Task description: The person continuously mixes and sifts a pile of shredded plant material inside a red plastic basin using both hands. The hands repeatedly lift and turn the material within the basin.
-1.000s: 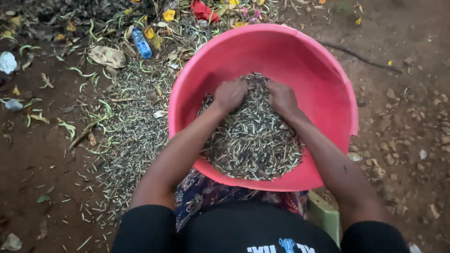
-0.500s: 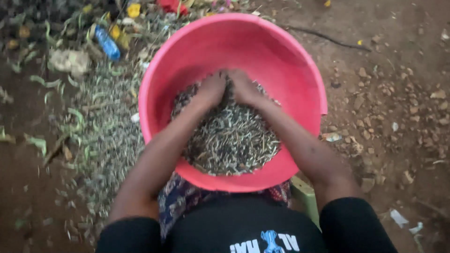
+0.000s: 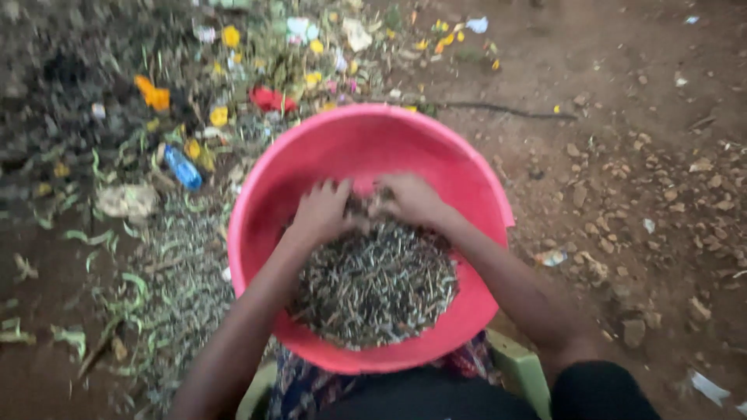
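two bare hands deep in a pink plastic basin (image 3: pixel 436 148), resting on the lap over a patterned cloth (image 3: pixel 299 389). left hand (image 3: pixel 323 211) pressed palm-down at the far edge of a heap of dry, thin stalk pieces (image 3: pixel 373 284), fingers spread and slightly curled, gripping nothing clearly. right hand (image 3: pixel 408 198) just beside it, knuckles up, fingers bent down into the heap; cannot tell whether anything is pinched between them. hands nearly touching at the middle of the basin. heap filling the near half of the basin, far wall bare and pink. both forearms reaching in from the near rim, black sleeves at the bottom edge.

around the basin, bare brown earth. to the left, a scatter of the same pale chaff (image 3: pixel 179 272) and green pods on the ground. further out, a blue plastic bottle (image 3: pixel 184 168) lying on its side, a red scrap (image 3: pixel 271 99), yellow petals (image 3: pixel 230 36). to the right, small stones (image 3: pixel 622 202) and a thin dark twig (image 3: pixel 498 110). a green seat edge (image 3: pixel 521 369) under the person. picture somewhat blurred.
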